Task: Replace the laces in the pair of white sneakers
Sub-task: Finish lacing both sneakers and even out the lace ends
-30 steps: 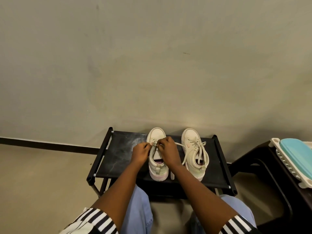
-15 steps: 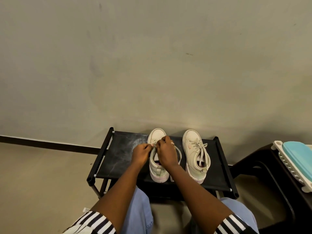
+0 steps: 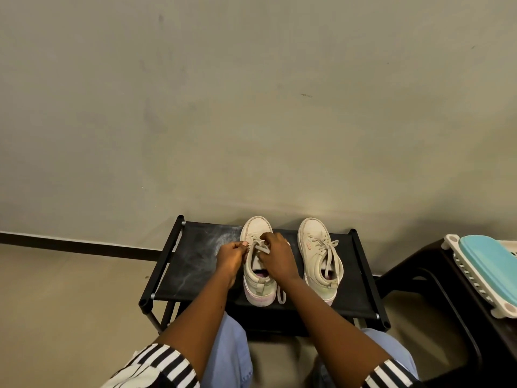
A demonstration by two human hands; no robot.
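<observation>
Lace (image 3: 261, 247) (atop sneaker (image 3: 257, 226)) pinched between left grip (image 3: 230, 256) and right grip (image 3: 277, 259).

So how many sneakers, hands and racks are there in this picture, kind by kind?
Sneakers: 2, the sneaker under the hands and the other sneaker beside it
Hands: 2, left hand and right hand, both pinching the lace
Black rack: 1
Total: 5

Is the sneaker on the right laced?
Laced: the right sneaker has its lace criss-crossing the front, strands draped over the opening. Knotted or not, cannot tell.
</observation>
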